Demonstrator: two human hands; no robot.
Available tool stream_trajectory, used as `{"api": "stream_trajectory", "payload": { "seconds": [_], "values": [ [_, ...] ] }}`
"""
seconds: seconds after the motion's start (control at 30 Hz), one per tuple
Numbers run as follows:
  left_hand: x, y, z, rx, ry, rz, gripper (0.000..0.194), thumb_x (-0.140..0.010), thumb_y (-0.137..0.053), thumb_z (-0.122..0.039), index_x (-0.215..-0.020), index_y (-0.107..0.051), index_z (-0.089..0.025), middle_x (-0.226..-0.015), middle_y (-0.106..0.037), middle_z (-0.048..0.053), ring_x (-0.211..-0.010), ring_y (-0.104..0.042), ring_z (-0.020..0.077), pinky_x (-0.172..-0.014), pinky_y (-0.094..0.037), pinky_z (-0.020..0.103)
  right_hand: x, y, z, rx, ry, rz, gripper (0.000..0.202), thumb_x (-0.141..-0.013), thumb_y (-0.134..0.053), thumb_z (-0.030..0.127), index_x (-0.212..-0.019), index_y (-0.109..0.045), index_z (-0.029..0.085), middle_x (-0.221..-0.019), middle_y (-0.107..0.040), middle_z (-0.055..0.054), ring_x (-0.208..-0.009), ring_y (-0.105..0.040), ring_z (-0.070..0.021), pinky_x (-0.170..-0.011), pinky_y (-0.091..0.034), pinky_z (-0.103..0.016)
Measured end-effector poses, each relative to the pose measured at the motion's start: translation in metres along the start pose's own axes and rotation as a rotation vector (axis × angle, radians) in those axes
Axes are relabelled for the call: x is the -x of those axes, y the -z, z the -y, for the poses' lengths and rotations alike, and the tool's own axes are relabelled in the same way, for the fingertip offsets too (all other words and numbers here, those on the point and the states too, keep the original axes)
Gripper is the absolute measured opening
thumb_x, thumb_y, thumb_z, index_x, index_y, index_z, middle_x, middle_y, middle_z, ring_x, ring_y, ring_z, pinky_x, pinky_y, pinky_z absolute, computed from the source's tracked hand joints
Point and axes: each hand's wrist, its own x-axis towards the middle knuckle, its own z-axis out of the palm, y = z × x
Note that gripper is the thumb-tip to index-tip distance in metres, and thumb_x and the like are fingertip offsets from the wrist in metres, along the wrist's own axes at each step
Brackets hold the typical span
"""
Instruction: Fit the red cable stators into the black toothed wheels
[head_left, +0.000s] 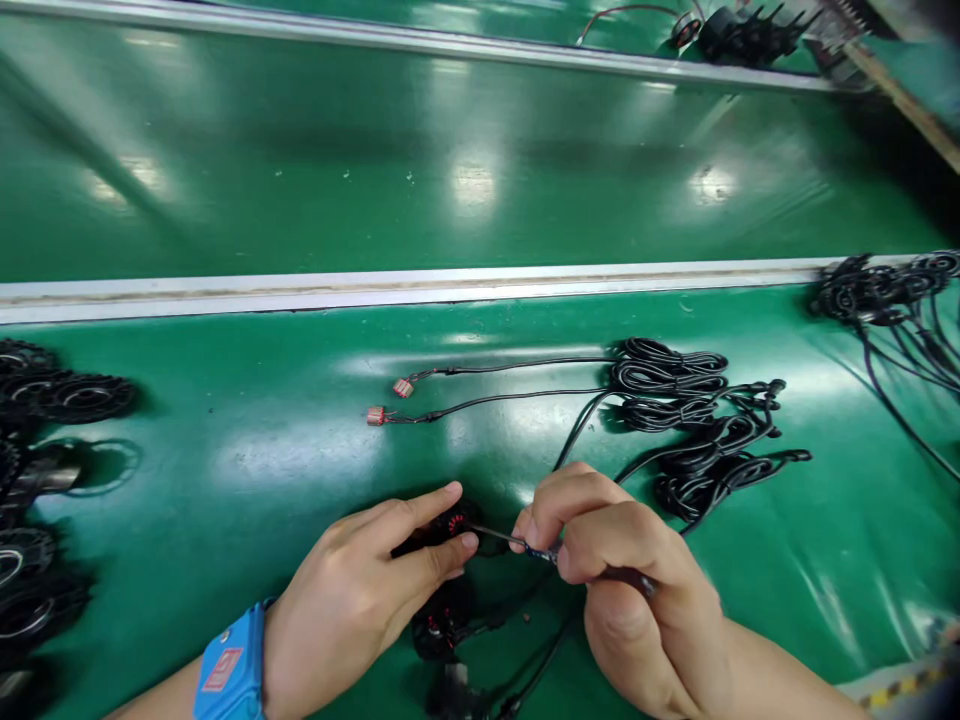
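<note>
My left hand (375,570), with a blue wristband (232,665) on its wrist, holds a small dark round part (455,522) with red inside between thumb and index finger, down at the green table. My right hand (622,570) is closed around the dark handle of a thin metal tool (499,535). The tool's tip touches or nearly touches the round part. Just below my left fingers lies another dark part with red inside (439,630), with black cables running from it. Coiled black cables (667,380) lie beyond my right hand.
Two cable ends carry small red-and-white connectors (376,415) at the middle. Black ring-shaped parts (86,397) are piled at the left edge. More cables (874,290) lie at the right. A white rail (480,285) crosses the table.
</note>
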Motion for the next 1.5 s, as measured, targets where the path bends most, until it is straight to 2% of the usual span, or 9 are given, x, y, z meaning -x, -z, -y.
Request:
{"api": "stream_trajectory", "payload": {
  "seconds": [0.23, 0.37, 0.57, 0.8, 1.2, 1.3, 1.4, 1.47, 1.5],
  "values": [
    [0.005, -0.005, 0.001, -0.013, 0.027, 0.002, 0.019, -0.103, -0.056, -0.026, -0.120, -0.063, -0.023, -0.132, -0.068, 0.006, -0.102, -0.074, 0.0205, -0.083, -0.066, 0.033, -0.006, -0.001, 0.002, 0.108, -0.004, 0.055, 0.023, -0.108, -0.040, 0.037, -0.097, -0.049, 0.019, -0.083, -0.056, -0.004, -0.082, -0.060, -0.0164, -0.069, -0.056, -0.032],
    [0.009, -0.010, 0.001, 0.041, 0.071, -0.035, 0.010, -0.103, -0.058, -0.028, -0.107, -0.055, -0.021, -0.127, -0.071, 0.005, -0.109, -0.072, 0.0172, -0.090, -0.062, 0.026, -0.007, -0.001, 0.002, 0.145, 0.001, 0.017, 0.024, -0.108, -0.043, 0.037, -0.098, -0.052, 0.018, -0.084, -0.057, -0.004, -0.079, -0.060, -0.0151, -0.066, -0.055, -0.030],
    [0.008, -0.011, 0.000, 0.045, 0.084, -0.037, 0.010, -0.104, -0.056, -0.031, -0.104, -0.052, -0.022, -0.124, -0.072, 0.005, -0.107, -0.073, 0.0165, -0.088, -0.062, 0.025, -0.006, -0.002, 0.002, 0.201, -0.002, -0.009, 0.023, -0.108, -0.044, 0.036, -0.097, -0.053, 0.018, -0.082, -0.060, -0.004, -0.076, -0.064, -0.0131, -0.066, -0.058, -0.026],
    [0.006, -0.010, 0.000, 0.070, 0.120, -0.033, 0.013, -0.104, -0.055, -0.034, -0.103, -0.050, -0.022, -0.123, -0.073, 0.004, -0.108, -0.072, 0.0155, -0.090, -0.061, 0.023, -0.007, 0.002, 0.007, 0.303, 0.024, 0.076, 0.020, -0.108, -0.044, 0.035, -0.099, -0.051, 0.018, -0.081, -0.066, -0.005, -0.076, -0.069, -0.0137, -0.065, -0.059, -0.024],
    [0.003, -0.006, -0.002, 0.101, 0.162, -0.035, 0.015, -0.107, -0.046, -0.038, -0.104, -0.050, -0.024, -0.125, -0.072, 0.004, -0.102, -0.074, 0.0169, -0.086, -0.063, 0.028, -0.012, -0.004, 0.009, 0.389, 0.113, 0.106, 0.021, -0.106, -0.048, 0.035, -0.094, -0.053, 0.019, -0.080, -0.069, -0.004, -0.072, -0.071, -0.0137, -0.065, -0.058, -0.023],
    [0.000, -0.001, 0.000, 0.087, 0.129, 0.012, 0.033, -0.102, -0.051, -0.052, -0.117, -0.053, -0.024, -0.115, -0.075, 0.005, -0.094, -0.076, 0.0191, -0.080, -0.064, 0.030, -0.009, -0.007, 0.005, 0.213, 0.071, -0.019, 0.019, -0.105, -0.051, 0.037, -0.095, -0.056, 0.021, -0.078, -0.066, -0.002, -0.070, -0.069, -0.0151, -0.060, -0.057, -0.026],
    [-0.002, 0.007, 0.007, 0.040, 0.093, -0.058, 0.052, -0.093, -0.058, -0.065, -0.122, -0.055, -0.023, -0.096, -0.073, 0.003, -0.078, -0.073, 0.0181, -0.069, -0.062, 0.028, -0.004, -0.007, 0.004, 0.044, 0.130, -0.327, 0.021, -0.105, -0.048, 0.038, -0.098, -0.059, 0.022, -0.081, -0.066, -0.003, -0.073, -0.068, -0.0181, -0.068, -0.059, -0.035],
    [-0.006, 0.014, 0.016, -0.094, 0.144, -0.204, 0.041, -0.096, -0.061, -0.055, -0.120, -0.057, -0.021, -0.098, -0.069, 0.006, -0.080, -0.070, 0.0187, -0.074, -0.060, 0.030, -0.002, -0.005, 0.004, 0.015, 0.191, -0.479, 0.020, -0.106, -0.045, 0.034, -0.101, -0.061, 0.022, -0.086, -0.068, -0.004, -0.078, -0.067, -0.0197, -0.074, -0.059, -0.039],
    [-0.008, 0.017, 0.022, -0.184, 0.183, -0.265, 0.034, -0.099, -0.061, -0.046, -0.121, -0.057, -0.020, -0.105, -0.067, 0.009, -0.088, -0.069, 0.0208, -0.082, -0.059, 0.034, -0.002, -0.004, 0.003, 0.029, 0.217, -0.487, 0.020, -0.107, -0.044, 0.030, -0.104, -0.062, 0.021, -0.087, -0.068, -0.004, -0.080, -0.067, -0.0197, -0.074, -0.058, -0.039]
  ]
}}
